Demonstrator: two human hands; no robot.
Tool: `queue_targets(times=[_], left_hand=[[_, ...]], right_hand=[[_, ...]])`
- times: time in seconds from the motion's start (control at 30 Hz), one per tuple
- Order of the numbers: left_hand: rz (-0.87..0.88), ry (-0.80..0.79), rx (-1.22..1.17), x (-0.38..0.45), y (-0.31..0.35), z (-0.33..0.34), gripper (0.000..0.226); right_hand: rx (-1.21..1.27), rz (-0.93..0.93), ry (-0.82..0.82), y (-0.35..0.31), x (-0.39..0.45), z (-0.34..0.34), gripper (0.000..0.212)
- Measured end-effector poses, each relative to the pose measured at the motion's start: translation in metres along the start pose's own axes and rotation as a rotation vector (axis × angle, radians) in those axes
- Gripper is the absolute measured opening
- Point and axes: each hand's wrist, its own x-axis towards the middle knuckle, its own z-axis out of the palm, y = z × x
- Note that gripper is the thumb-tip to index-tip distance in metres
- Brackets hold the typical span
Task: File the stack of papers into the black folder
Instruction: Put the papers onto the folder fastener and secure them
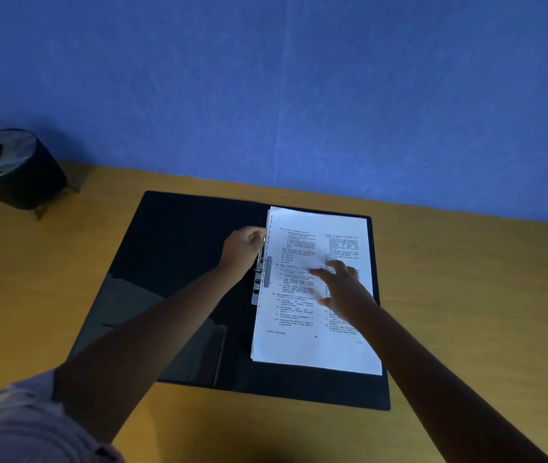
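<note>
The black folder (179, 248) lies open on the wooden table. A stack of printed white papers (299, 329) rests on its right half, left edge against the metal clip (259, 282) at the spine. My left hand (242, 247) pinches the raised lever of that clip near the top of the papers' left edge. My right hand (342, 284) lies flat on the middle of the top sheet, fingers spread, pressing it down.
A black round pot (15, 175) with a green plant stands at the table's far left corner. A blue wall runs behind the table (466, 295). The folder's left inner flap has a clear pocket (152, 329).
</note>
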Motion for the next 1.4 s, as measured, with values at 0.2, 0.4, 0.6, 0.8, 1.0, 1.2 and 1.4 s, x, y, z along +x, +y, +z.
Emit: queue_targets(times=[0.2,0.4,0.6,0.8,1.0,1.2,1.4], left_hand=[[-0.055,0.067,-0.133,-0.040,-0.016,0.006,0.022],[-0.204,0.090,-0.257,-0.059,-0.026,0.012,0.018],[-0.299,0.127,-0.412,-0.068,-0.030,0.013,0.018],[-0.289,0.114,-0.365,-0.077,-0.041,0.013,0.024],[-0.265,0.156,-0.020,-0.079,-0.052,0.013,0.024],[-0.401,-0.097,0.116,-0.067,-0.061,-0.005,0.046],[-0.553,-0.355,0.167,-0.056,-0.056,-0.020,0.055]], right_hand=[[-0.006,0.001,-0.004,0.001,0.001,0.001,0.062],[-0.014,0.002,-0.009,0.001,0.000,0.001,0.063],[-0.007,0.000,-0.007,0.001,0.001,0.001,0.062],[-0.001,0.009,-0.007,0.000,0.001,0.002,0.062],[0.004,0.019,-0.017,0.000,0.002,0.001,0.061],[-0.005,0.018,-0.028,-0.001,0.001,0.000,0.061],[0.004,0.016,-0.026,-0.001,-0.001,-0.001,0.062]])
